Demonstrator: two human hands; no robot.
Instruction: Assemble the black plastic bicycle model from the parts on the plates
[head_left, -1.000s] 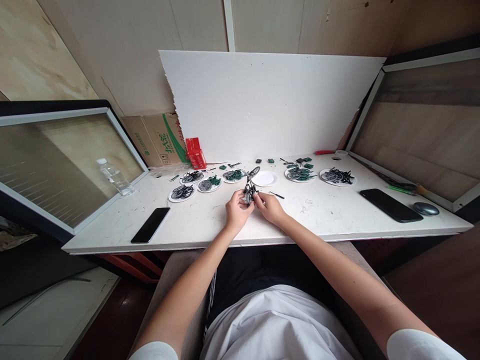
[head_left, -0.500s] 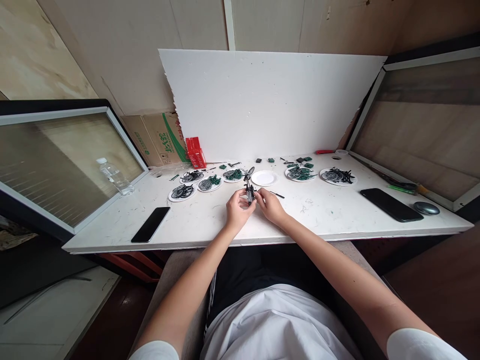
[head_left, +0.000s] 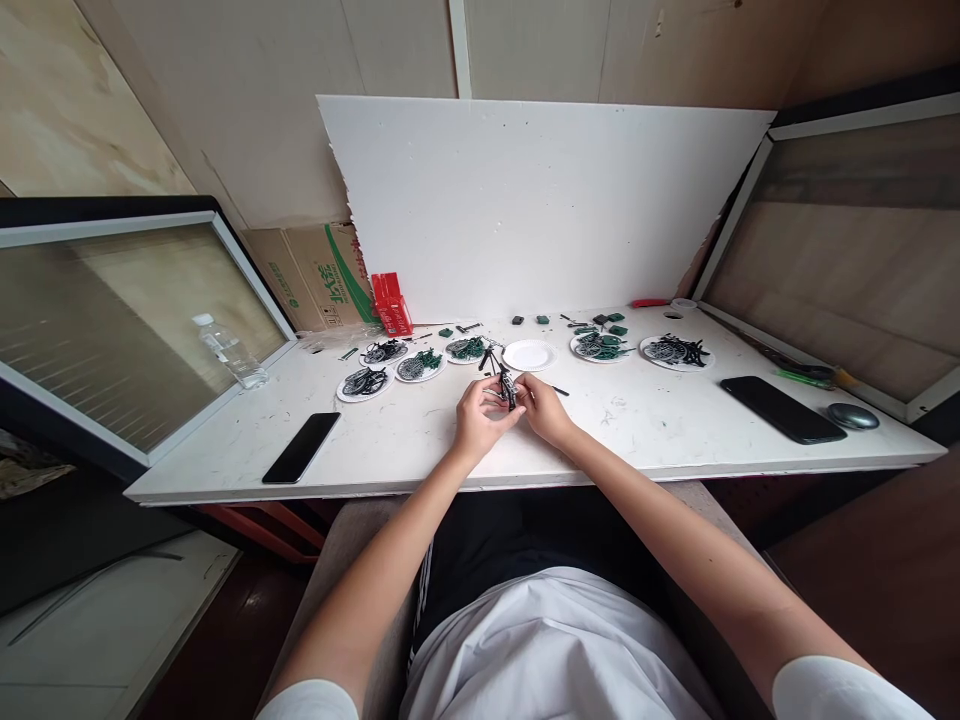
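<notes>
My left hand [head_left: 478, 417] and my right hand [head_left: 541, 408] meet over the middle of the white table [head_left: 420, 445]. Both pinch a small black assembly of thin parts [head_left: 505, 383] that sticks up between the fingertips. Behind them stands an empty white paper plate [head_left: 529, 355]. A short dark rod [head_left: 559, 390] lies just right of my right hand. Paper plates heaped with black and green small parts [head_left: 420, 366] run in a row across the table behind my hands.
A black phone [head_left: 301, 448] lies at the left, another phone [head_left: 781, 409] and a grey mouse [head_left: 852, 416] at the right. A water bottle [head_left: 229, 353], a cardboard box [head_left: 319, 276], a red box [head_left: 391, 304] and a white board [head_left: 540, 205] stand behind. Framed panels flank the table.
The black assembly has been turned and lowered between my fingers; its round end no longer stands up by the empty plate. My hands stayed in the same spot.
</notes>
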